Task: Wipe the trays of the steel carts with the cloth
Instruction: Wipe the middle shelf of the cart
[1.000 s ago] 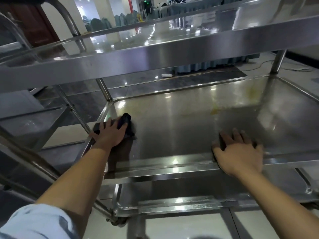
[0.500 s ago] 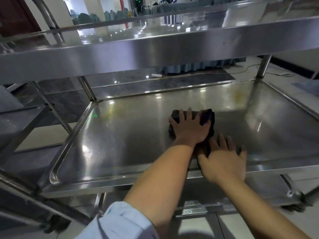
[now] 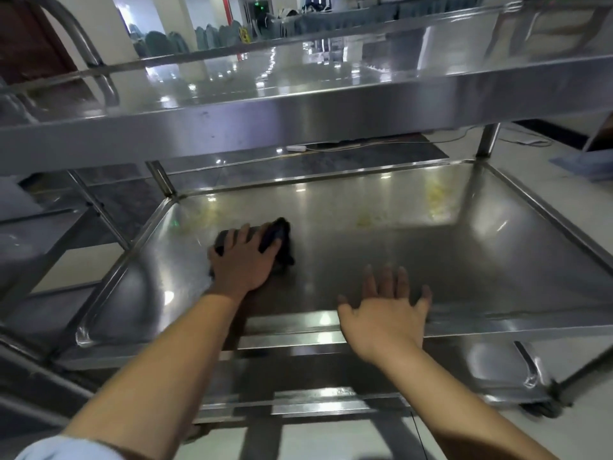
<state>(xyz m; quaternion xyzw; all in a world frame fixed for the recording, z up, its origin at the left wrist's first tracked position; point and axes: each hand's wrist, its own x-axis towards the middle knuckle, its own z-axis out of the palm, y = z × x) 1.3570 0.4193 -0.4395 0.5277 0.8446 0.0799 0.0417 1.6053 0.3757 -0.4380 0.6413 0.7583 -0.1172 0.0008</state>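
The dark cloth [image 3: 275,237] lay bunched on the middle tray [image 3: 431,260] of the steel cart, left of centre. It looked soft and limp, the sort that crumples, so a flat palm on top suited it. The left hand [image 3: 243,260] pressed it down, fingers spread. The right hand [image 3: 384,313] rested flat and empty on the near rim, well apart from the cloth. Yellowish smears [image 3: 438,200] showed far right.

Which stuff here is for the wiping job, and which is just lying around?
For the job:
dark cloth under the left hand
middle tray, with yellowish smears
right hand flat at the tray's front edge

Just lying around:
white power strip on the floor
blue-covered chairs far back
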